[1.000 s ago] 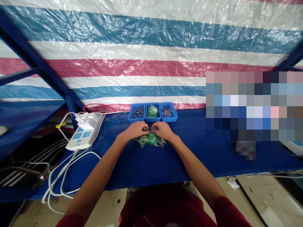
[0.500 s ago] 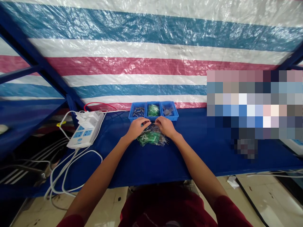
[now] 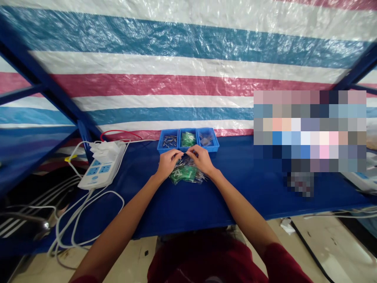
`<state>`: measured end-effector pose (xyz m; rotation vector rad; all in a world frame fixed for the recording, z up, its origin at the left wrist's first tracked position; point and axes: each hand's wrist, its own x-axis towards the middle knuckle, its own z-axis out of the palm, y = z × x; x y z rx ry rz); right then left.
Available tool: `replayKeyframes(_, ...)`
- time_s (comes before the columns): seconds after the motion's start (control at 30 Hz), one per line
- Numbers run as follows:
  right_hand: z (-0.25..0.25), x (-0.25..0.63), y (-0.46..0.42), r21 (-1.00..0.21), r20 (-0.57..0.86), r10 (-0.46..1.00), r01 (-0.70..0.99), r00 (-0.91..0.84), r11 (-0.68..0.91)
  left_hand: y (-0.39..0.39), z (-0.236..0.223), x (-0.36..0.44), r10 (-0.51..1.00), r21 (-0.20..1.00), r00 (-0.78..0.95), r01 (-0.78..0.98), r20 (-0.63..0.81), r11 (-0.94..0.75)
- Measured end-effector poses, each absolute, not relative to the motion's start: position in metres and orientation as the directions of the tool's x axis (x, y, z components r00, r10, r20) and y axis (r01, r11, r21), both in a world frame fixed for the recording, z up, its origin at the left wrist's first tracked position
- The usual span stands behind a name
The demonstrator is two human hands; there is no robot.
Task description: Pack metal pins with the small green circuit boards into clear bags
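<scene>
My left hand (image 3: 169,163) and my right hand (image 3: 201,158) meet with pinched fingertips just above a pile of small packets (image 3: 185,174). Whatever lies between the fingertips is too small to name. The pile mixes green packets, clear plastic and thin metal pieces. Right behind my hands stand three small blue bins side by side. The left bin (image 3: 159,148) holds thin metal pieces (image 3: 170,140), the middle one green packets (image 3: 187,138), and the right bin (image 3: 216,147) clear plastic packets (image 3: 206,138).
A white power strip (image 3: 98,173) with plugs and looping white cables (image 3: 77,220) lies on the left of the blue table (image 3: 182,212). A striped plastic sheet (image 3: 176,84) hangs behind, with blue frame bars at both sides. A blurred-out area covers the right.
My fingers have lifted off the pile slightly, and the fingertips of both hands have come together above it. The view has shifted a little.
</scene>
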<state>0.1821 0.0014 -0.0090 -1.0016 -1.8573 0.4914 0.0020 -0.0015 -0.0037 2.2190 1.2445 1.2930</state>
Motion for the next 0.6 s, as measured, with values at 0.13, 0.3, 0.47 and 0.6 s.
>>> replayKeyframes(0.13, -0.0074, 0.1798, 0.0003, -0.682, 0.571, 0.802, 0.442, -0.176, 0.583, -0.0034, -0.0034, 0.0040, 0.793, 0.627, 0.170, 0.526, 0.584, -0.575)
replayKeyframes(0.3, -0.0069, 0.1783, -0.0005, -0.717, 0.550, 0.818, 0.406, -0.171, 0.567, -0.0052, -0.0015, 0.0076, 0.784, 0.671, 0.102, 0.456, 0.613, -0.584)
replayKeyframes(0.47, -0.0070, 0.1794, -0.0005, -0.726, 0.534, 0.836, 0.437, -0.127, 0.530, -0.0032, -0.0014, 0.0090, 0.868, 0.839, 0.046, 0.236, 0.495, -0.491)
replayKeyframes(0.6, -0.0061, 0.1813, 0.0000, -0.737, 0.537, 0.842, 0.461, -0.045, 0.494, -0.0004, -0.0001, 0.0076, 0.902, 0.900, -0.011, 0.071, 0.431, -0.429)
